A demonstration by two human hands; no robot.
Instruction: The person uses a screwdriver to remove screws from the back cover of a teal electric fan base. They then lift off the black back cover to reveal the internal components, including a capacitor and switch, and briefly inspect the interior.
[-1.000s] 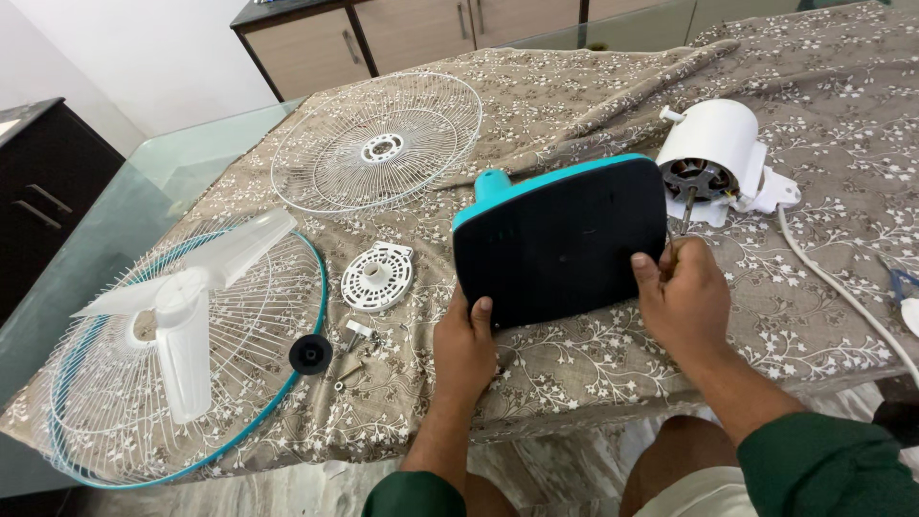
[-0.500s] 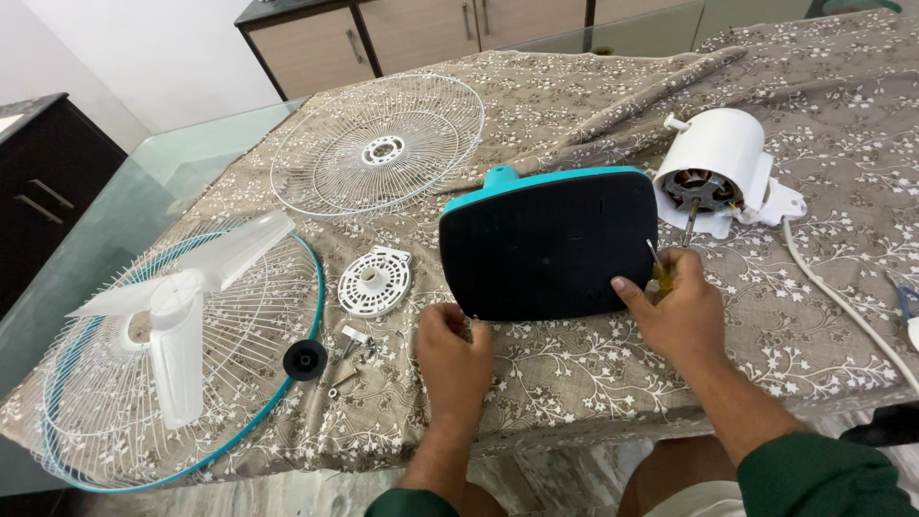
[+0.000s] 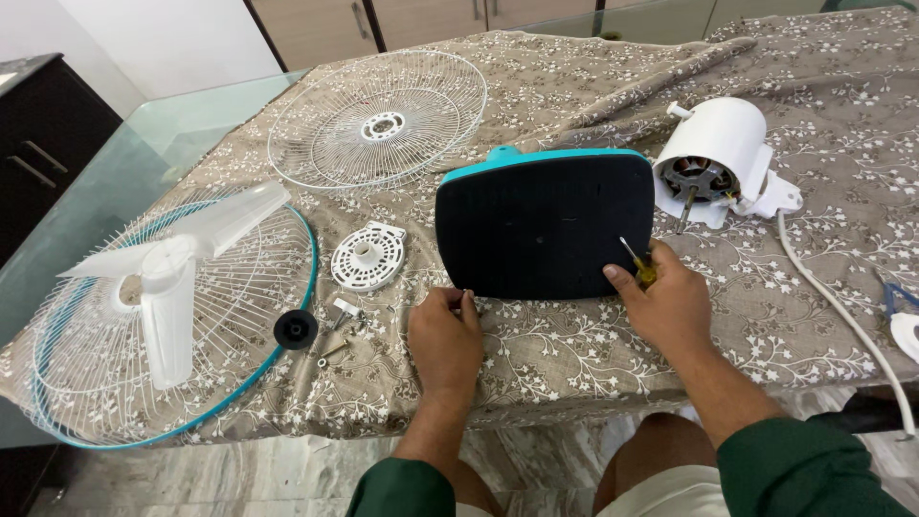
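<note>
My left hand (image 3: 445,340) rests on the brown cloth with a white flower print (image 3: 574,354) that covers the surface, near the front edge; its fingers are curled and their tips sit at the near left corner of the dark, rounded square fan base with a turquoise rim (image 3: 544,235), whether gripping it or only touching I cannot tell. My right hand (image 3: 667,304) is at the base's near right corner, clenched around a small screwdriver with a yellow handle (image 3: 637,262), whose metal tip lies against the dark underside of the base. The base lies bottom-up in the middle of the surface, its turquoise neck pointing away from me. Left of my left hand lie a few small screws and a white clip (image 3: 347,316), beside a black round knob (image 3: 296,328). Just beyond them is a round white slotted plastic cover (image 3: 368,257). Further left, a wire fan guard with a turquoise rim (image 3: 278,335) lies flat with a translucent white three-blade fan propeller (image 3: 170,287) resting in it. To the right of the base, the white cylindrical motor housing (image 3: 720,153) lies on its side, its shaft toward me, and a white power cord (image 3: 833,297) runs from it to the near right edge. Far left, a plain white wire guard (image 3: 378,120) lies flat on the cloth.
</note>
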